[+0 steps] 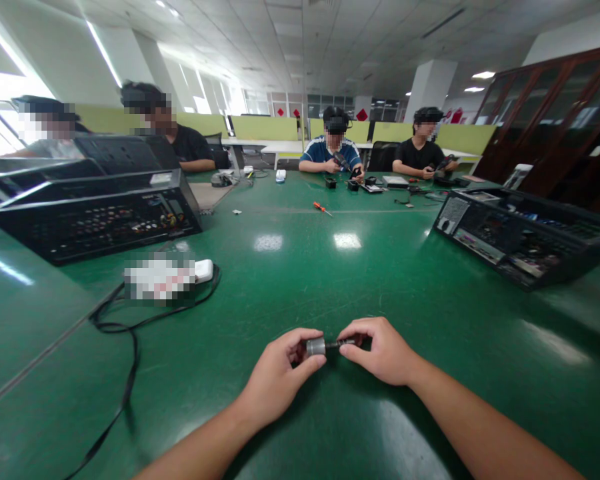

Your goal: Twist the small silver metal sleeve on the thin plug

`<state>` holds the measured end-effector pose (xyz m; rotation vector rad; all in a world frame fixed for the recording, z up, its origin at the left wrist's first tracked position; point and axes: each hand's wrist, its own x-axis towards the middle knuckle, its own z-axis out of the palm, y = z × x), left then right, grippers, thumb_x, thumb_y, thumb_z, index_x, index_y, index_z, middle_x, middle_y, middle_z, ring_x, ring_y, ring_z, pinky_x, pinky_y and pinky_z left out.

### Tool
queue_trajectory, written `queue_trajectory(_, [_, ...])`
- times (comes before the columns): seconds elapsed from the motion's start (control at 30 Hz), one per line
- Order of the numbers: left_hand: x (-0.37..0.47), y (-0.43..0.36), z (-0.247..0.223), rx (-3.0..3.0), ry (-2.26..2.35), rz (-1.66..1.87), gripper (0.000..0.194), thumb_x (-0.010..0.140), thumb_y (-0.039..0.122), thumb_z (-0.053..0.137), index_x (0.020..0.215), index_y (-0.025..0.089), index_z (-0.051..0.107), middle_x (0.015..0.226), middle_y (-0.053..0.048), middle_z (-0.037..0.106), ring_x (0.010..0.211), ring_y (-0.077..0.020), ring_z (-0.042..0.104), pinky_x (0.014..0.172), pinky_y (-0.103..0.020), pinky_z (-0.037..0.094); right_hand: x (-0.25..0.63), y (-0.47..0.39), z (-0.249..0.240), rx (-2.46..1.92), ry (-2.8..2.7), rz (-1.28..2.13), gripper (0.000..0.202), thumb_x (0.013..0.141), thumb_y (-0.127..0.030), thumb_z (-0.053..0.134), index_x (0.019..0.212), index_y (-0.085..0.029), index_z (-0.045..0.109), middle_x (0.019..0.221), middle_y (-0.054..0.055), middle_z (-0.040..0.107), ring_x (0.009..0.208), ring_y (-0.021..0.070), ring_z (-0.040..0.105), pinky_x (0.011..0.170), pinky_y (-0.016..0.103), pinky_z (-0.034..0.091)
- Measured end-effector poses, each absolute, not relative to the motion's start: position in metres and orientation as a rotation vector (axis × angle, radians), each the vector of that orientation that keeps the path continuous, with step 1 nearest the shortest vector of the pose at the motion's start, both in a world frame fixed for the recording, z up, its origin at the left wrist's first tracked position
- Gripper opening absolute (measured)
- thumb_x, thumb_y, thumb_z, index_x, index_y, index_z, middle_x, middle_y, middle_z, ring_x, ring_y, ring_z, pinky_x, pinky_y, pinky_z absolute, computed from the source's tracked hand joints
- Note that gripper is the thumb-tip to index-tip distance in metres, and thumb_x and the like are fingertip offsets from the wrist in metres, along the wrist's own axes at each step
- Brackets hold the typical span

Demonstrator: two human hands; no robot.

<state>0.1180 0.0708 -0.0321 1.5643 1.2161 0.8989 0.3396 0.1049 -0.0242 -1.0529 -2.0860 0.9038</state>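
Note:
Low over the green table, my left hand (287, 370) is closed around a short grey metal cylinder (316, 346), gripping it between thumb and fingers. A thin dark rod (334, 345) runs from the cylinder's right side toward my right hand (377, 350). The thumb and fingertips of that hand pinch the rod's far end, where a ridged or spiralled dark part shows. Fingers hide some of both pieces. Whether the rod is fixed to the cylinder or only set against it, I cannot tell.
An open black computer case (115, 217) stands at left, another (510, 233) at right. Near the left one lies a blurred-out white item with a black cable (133, 360). Farther off are an orange screwdriver (321, 208) and several people (333, 150) around the table (260, 287).

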Motion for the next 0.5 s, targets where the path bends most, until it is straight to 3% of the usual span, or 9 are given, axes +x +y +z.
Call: queue_trajectory(0.5, [0.1174,0.0726,-0.0349,1.517,1.206,0.919,0.033,0.08,0.031,0.068,0.11,0.019,0.063,0.097,-0.006,0.069,0.09,-0.0244,0.065,0.086,-0.037,0.05,0.34,0.1069,-0.0258,-1.07,-2.08,0.944,0.015,0.08,-0.021,0.064,0.089,-0.017,0.075,0.079,0.004,0.074,0.071,0.0173,0.064,0.067,0.027,0.048])
